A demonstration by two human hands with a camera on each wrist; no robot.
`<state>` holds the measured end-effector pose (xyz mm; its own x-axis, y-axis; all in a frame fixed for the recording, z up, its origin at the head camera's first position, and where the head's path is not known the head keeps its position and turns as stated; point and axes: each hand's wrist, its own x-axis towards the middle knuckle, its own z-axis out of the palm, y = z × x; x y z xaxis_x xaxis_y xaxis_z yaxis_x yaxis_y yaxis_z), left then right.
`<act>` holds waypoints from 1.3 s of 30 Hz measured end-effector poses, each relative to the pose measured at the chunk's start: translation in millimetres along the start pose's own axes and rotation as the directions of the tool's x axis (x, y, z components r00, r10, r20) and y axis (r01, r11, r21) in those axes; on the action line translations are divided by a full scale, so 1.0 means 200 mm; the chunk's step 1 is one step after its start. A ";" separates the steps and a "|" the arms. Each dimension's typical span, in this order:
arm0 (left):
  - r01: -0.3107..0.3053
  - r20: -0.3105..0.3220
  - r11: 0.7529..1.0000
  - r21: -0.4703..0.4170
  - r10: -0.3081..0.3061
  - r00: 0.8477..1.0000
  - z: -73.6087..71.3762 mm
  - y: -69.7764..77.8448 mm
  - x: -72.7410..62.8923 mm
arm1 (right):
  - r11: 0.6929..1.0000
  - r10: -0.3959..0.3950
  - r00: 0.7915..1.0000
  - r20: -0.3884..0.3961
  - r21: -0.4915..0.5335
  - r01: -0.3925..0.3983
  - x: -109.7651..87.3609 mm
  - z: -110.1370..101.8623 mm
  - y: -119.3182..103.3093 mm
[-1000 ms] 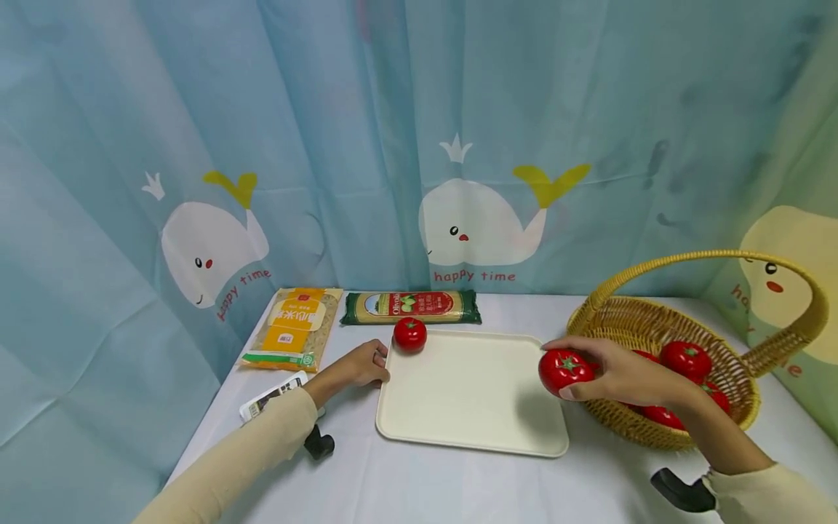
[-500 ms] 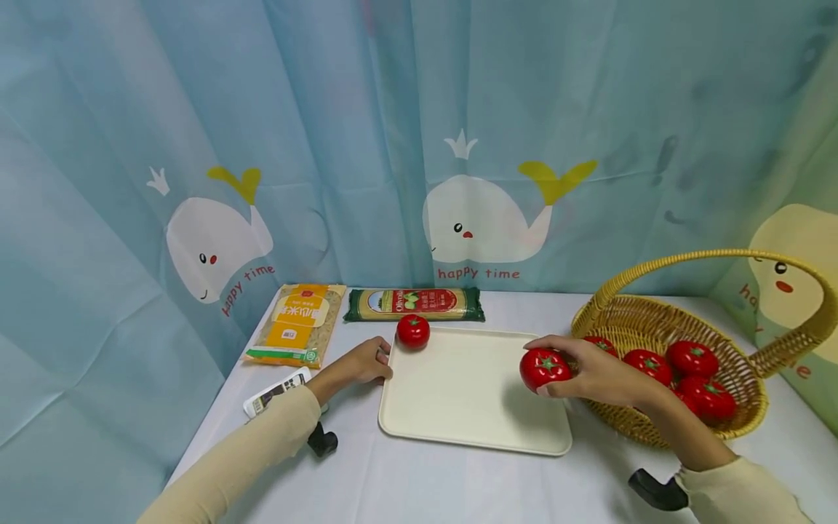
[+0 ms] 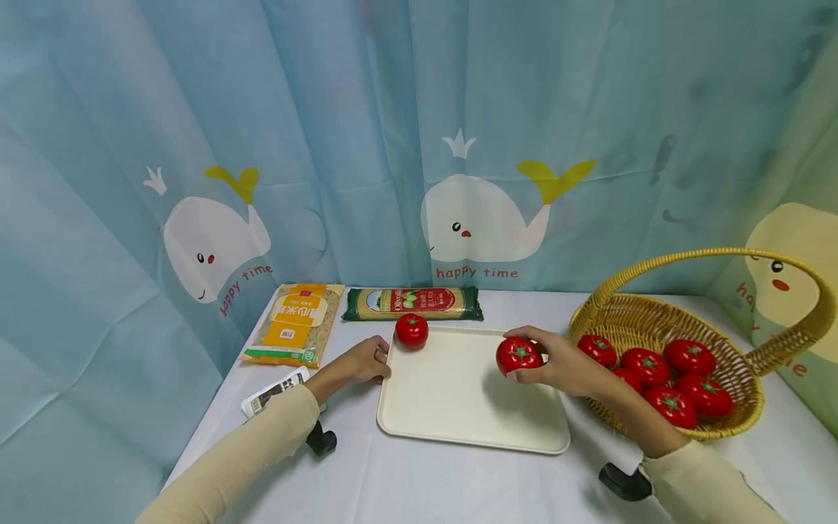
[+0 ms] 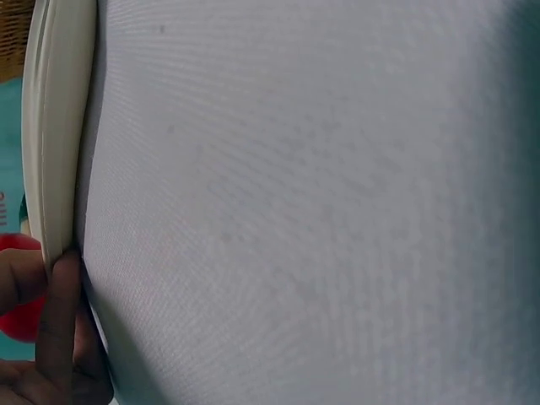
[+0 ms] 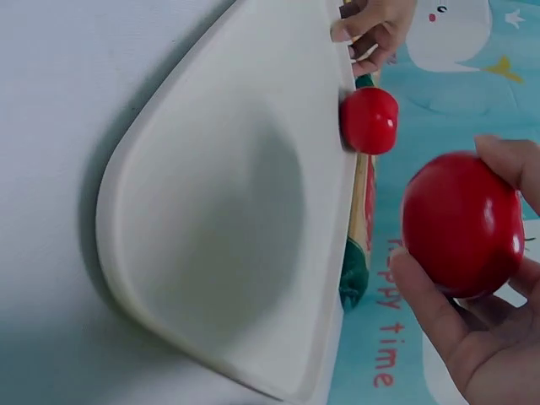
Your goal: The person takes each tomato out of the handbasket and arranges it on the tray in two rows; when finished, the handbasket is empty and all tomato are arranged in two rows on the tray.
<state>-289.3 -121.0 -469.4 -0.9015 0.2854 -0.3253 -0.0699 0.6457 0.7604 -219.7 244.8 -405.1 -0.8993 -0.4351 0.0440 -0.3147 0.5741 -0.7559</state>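
A red tomato [image 3: 519, 356] with a green star-shaped top is held in my right hand [image 3: 556, 362], over the right half of a cream tray [image 3: 458, 429]. In the right wrist view, thumb and fingers wrap the sides of this tomato [image 5: 462, 224], and its shadow falls on the tray. My left hand [image 3: 366, 362] pinches the tray's left rim; the left wrist view shows its fingers [image 4: 59, 312] at the rim [image 4: 63, 126]. Another tomato [image 3: 411, 331] sits in the tray's far left corner.
At the right stands a wicker basket [image 3: 628, 320] with a tall handle and several tomatoes [image 3: 690, 356]. Behind the tray lies a spaghetti pack [image 3: 412, 304]. A grain bag [image 3: 294, 325] and a white packet [image 3: 275, 391] lie at the left. A blue curtain [image 3: 353, 145] closes the back.
My right hand has carried the tomato leftward, from the tray's right edge to over its inside. More tomatoes in the basket show now. My left hand has stayed at the rim.
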 end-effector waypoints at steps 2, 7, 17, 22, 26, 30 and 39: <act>-0.001 0.001 1.000 0.009 0.001 1.000 0.00 0.00 0.00 | 1.000 -0.011 1.000 -0.016 0.002 0.011 0.02 0.01 0.00; 0.015 -0.003 0.999 0.033 -0.015 1.000 0.00 0.00 0.00 | 1.000 -0.008 0.999 -0.032 -0.004 0.008 0.08 0.03 0.00; 0.016 -0.001 0.999 0.032 -0.016 1.000 0.00 0.00 0.00 | 0.999 -0.039 0.999 -0.023 0.024 0.040 0.15 0.08 -0.02; 0.024 -0.006 0.999 0.043 -0.024 1.000 0.00 0.00 0.00 | 0.999 -0.041 0.999 -0.016 0.021 0.041 0.16 0.09 -0.03; 0.022 -0.008 1.000 0.019 -0.022 1.000 0.01 0.00 0.00 | 0.999 -0.029 0.999 -0.022 0.014 0.030 0.16 0.11 -0.02; 0.025 0.001 1.000 0.011 -0.025 1.000 0.01 0.00 0.00 | 1.000 -0.010 1.000 -0.025 0.020 0.011 0.16 0.13 -0.01; 0.027 0.021 0.997 0.068 -0.028 0.999 -0.01 0.02 -0.02 | 1.000 0.003 1.000 -0.014 -0.003 -0.003 0.15 0.15 -0.02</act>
<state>-287.6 -120.5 -463.6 -0.8901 0.2818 -0.3582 -0.0646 0.6999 0.7113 -236.6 208.3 -420.5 -0.9045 -0.4233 0.0512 -0.3129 0.5773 -0.7542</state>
